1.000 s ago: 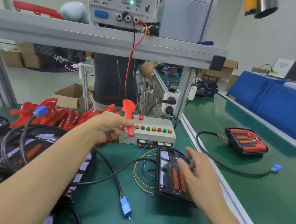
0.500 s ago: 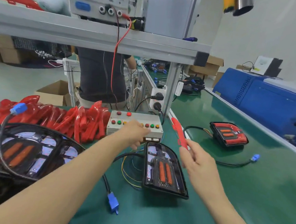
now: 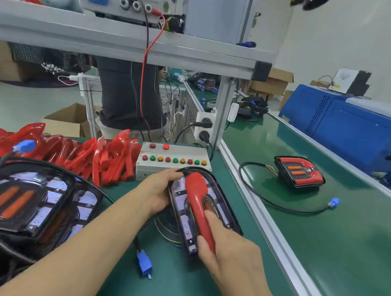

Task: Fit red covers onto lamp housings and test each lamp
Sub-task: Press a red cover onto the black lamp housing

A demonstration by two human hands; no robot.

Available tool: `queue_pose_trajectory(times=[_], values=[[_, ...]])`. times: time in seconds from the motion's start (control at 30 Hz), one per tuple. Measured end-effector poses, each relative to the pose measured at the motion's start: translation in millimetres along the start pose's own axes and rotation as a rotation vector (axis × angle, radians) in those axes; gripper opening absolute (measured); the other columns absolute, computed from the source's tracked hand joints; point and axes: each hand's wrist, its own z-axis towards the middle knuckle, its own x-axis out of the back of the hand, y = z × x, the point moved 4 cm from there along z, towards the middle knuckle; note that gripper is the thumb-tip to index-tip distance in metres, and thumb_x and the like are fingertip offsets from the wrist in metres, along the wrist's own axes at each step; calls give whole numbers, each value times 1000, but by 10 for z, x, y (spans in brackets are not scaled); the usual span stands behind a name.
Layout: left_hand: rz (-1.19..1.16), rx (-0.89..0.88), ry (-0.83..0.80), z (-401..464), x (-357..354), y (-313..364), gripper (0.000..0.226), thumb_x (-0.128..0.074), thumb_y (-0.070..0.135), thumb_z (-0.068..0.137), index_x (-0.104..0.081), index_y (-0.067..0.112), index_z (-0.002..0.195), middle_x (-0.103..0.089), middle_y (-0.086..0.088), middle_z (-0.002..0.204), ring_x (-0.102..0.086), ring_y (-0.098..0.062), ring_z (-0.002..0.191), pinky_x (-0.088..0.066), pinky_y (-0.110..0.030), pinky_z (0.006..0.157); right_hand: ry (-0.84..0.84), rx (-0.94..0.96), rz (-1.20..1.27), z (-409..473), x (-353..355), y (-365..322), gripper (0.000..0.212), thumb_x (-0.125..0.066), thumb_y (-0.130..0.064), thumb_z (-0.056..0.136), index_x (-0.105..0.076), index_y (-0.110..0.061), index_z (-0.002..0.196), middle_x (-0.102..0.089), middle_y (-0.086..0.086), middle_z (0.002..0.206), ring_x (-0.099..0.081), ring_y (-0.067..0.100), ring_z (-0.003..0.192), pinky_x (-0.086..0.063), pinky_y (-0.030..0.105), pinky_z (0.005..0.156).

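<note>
Pretty crowded green worktop: glossy red covers piled left, button box right behind. The left hand curls round the black lamp housing's far edge, the right hand pinches a shiny red cover lying on it. Finished lamp sits right, open belt around it.

Right hand pinching red cover over lamp housing, left hand gripping housing's left edge

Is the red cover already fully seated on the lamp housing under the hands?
Not yet. The red cover lies tilted across the lamp housing, with the right hand gripping its near end.
</note>
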Motion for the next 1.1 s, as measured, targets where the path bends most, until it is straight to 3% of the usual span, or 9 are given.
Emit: queue_pose_trajectory(times=[0.27,0.4,0.53,0.67,0.77,0.87,0.97,1.03,1.1], values=[[-31,-35,-7,-138,95,-16,18,-56,21,93,-67,7,90,-72,-8,70,-68,-18,55,-56,-27,49,197,136,-56,-123,-67,-89,53,-26,-32,101,-77,-16,103,-63,-8,63,-60,11,50,-38,19,35],[-56,-37,2,-155,67,-11,24,-50,26,98,-66,9,94,-72,-7,71,-67,-16,55,-56,-27,48,88,145,-70,-77,-144,-76,45,-43,-36,81,-78,-17,101,-63,-9,61,-59,10,49,-35,20,33],[-33,-55,-35,-179,25,-22,26,-50,28,97,-64,9,108,-72,-10,86,-68,-19,68,-57,-30,57,44,127,-69,-4,-229,-172,45,-44,-38,81,-78,-13,100,-63,-7,59,-59,8,46,-34,19,33],[20,-105,-129,-212,49,-16,30,-61,8,88,-63,16,117,-71,-8,91,-67,-17,67,-58,-30,59,36,122,-96,-19,-253,-195,48,-84,-43,63,-78,-14,101,-62,-8,58,-58,7,45,-31,18,31],[37,-133,-124,-224,51,-5,37,-62,1,85,-61,15,119,-70,-10,95,-67,-18,67,-58,-29,58,-32,61,-50,-25,-226,-180,49,-74,-52,73,-76,-17,108,-64,-9,67,-61,7,53,-37,18,35],[-12,-181,-96,-233,43,63,39,-60,0,86,-58,9,124,-68,-12,96,-66,-17,66,-59,-30,59,-269,-234,275,-57,-152,-15,56,-35,-74,82,-61,-40,118,-56,-17,92,-57,3,81,-46,19,63],[-55,-215,-94,-239,87,198,39,-59,1,87,-57,9,125,-68,-10,98,-67,-17,67,-59,-30,59,-268,-763,823,-227,-130,271,58,-50,-79,63,-60,-25,82,-53,-17,64,-47,1,55,-40,15,59],[-44,-223,-114,-257,75,250,39,-59,3,87,-59,12,125,-69,-9,100,-67,-18,72,-59,-31,61,-427,-968,1177,-299,-243,240,63,-64,-70,56,-64,-21,96,-68,-12,77,-61,2,60,-52,26,66],[-22,-226,-143,-284,23,243,38,-60,3,86,-60,14,123,-71,-9,98,-67,-18,72,-59,-31,62,-549,-1036,1571,-270,-341,67,70,-72,-52,61,-59,-15,119,-73,2,107,-71,13,89,-56,31,77]])
